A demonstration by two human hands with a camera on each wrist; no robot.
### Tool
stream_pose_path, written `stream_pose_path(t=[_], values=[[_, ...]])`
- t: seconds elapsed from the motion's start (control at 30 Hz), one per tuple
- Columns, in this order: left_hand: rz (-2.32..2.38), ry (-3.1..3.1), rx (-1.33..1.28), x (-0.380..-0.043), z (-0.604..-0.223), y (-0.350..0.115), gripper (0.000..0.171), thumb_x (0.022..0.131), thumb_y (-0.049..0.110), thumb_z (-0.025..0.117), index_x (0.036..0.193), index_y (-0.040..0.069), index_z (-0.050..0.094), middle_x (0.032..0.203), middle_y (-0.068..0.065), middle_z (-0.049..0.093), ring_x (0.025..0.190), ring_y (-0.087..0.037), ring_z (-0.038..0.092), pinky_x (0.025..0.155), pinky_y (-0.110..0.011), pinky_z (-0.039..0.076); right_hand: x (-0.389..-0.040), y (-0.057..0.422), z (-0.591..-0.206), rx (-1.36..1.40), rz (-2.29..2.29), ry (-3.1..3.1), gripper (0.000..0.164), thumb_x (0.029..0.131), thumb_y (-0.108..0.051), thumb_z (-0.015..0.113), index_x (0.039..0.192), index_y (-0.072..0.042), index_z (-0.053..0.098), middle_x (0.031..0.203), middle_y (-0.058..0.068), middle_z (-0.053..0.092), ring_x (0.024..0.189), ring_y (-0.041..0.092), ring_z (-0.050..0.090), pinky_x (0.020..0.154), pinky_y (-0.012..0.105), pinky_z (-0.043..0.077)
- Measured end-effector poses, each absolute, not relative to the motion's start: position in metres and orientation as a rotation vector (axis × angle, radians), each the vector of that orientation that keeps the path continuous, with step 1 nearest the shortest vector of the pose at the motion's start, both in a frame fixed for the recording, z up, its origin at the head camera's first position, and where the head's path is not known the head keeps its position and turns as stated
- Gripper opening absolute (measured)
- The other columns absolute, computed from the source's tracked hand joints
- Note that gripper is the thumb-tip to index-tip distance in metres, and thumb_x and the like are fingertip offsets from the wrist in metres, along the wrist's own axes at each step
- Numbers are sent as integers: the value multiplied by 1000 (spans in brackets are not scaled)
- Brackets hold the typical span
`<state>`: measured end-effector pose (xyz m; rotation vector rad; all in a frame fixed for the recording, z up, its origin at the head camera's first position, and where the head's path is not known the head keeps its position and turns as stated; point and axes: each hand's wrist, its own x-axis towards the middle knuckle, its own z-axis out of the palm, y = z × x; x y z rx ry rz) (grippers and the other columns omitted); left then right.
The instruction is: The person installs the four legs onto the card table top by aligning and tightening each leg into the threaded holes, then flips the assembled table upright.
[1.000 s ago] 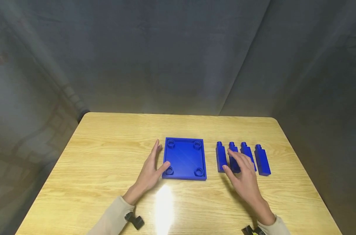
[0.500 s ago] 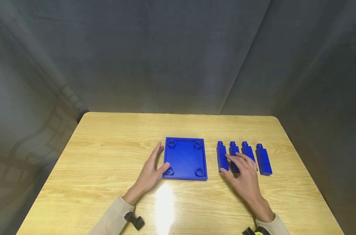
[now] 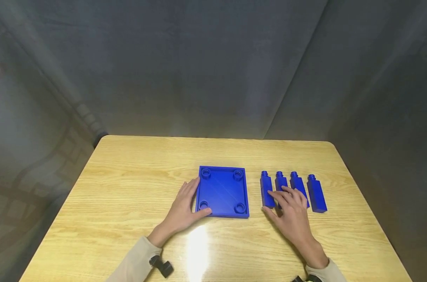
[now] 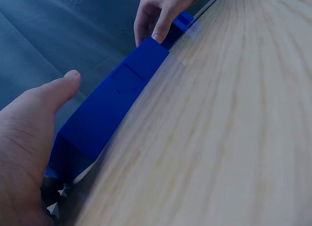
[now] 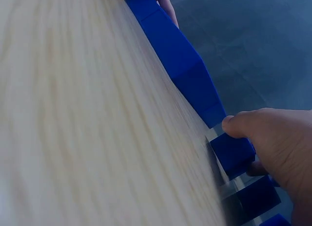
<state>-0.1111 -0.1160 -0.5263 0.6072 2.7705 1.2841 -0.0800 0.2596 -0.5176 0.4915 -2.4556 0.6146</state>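
Note:
A blue square tray (image 3: pixel 223 192) with a raised rim and a round socket in each corner lies on the wooden table. My left hand (image 3: pixel 182 209) is at its left side, fingers along the edge and thumb over the front left corner. In the left wrist view that thumb stands slightly above the tray (image 4: pixel 114 97). To the right, several blue square posts with threaded ends lie in a row. My right hand (image 3: pixel 291 214) straddles the leftmost post (image 3: pixel 265 185), its thumb at the near left corner of the post's end (image 5: pixel 231 152) and a finger on the other side.
The other posts, a second (image 3: pixel 281 181), a third (image 3: pixel 296 181) and a rightmost one (image 3: pixel 317 196), lie side by side beyond the right hand. The wooden table (image 3: pixel 136 168) ends at the back against a grey curtain (image 3: pixel 213 78).
My left hand has moved in against the tray, its thumb sliding down toward the front rim. My right hand has lowered and shifted slightly left toward the leftmost post. Tray and posts have stayed put.

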Motion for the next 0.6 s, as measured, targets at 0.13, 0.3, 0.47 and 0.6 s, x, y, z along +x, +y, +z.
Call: stream_pose_path(t=[0.13,0.3,0.47,0.6], values=[[1265,2774,586,-110,-526,-116,120,89,60,86,176,4,24,180,-20,30,168,-43,23,138,-60,11,-80,259,-518,493,620,-2452,73,103,-69,66,121,0,81,114,26,80,124,55,61,112,81,32],[1242,2783,577,-110,-526,-116,128,83,65,89,176,5,24,181,-18,29,168,-42,22,138,-60,12,-79,257,-518,495,629,-2461,72,102,-68,68,121,1,80,111,25,80,125,54,62,114,81,31],[1240,2796,584,-110,-527,-116,133,78,66,92,176,3,25,181,-18,29,168,-42,24,138,-60,13,-79,256,-517,491,621,-2477,56,87,-42,89,121,1,79,110,24,81,126,54,62,114,80,31],[1242,2798,588,-110,-526,-115,133,78,65,93,175,3,26,180,-19,30,168,-43,25,138,-60,14,-79,255,-516,475,615,-2485,53,80,-30,94,120,2,79,110,24,81,126,54,62,116,79,31]])
